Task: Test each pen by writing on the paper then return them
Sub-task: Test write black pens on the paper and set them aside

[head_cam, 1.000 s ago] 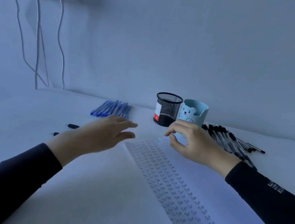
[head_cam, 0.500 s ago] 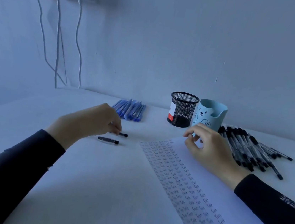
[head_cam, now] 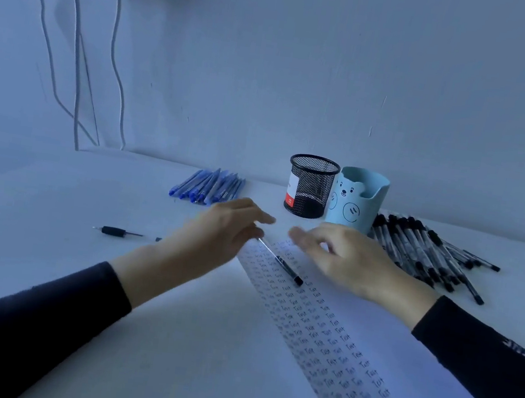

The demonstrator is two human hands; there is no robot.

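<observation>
Item: pen (head_cam: pixel 283 262), clear barrel, blk cap end.
Loc: slanted low over paper (head_cam: pixel 417 356), at top of written rows; contact w/ sheet unclear.
L hand (head_cam: pixel 217 236): fingers curled, pinching pen's far end, prob. passing it across.
R hand (head_cam: pixel 349 259): fingers loose, blurred, holding nothing, just beside pen, prob. to take it for writing.
Hands near, not touching.
</observation>
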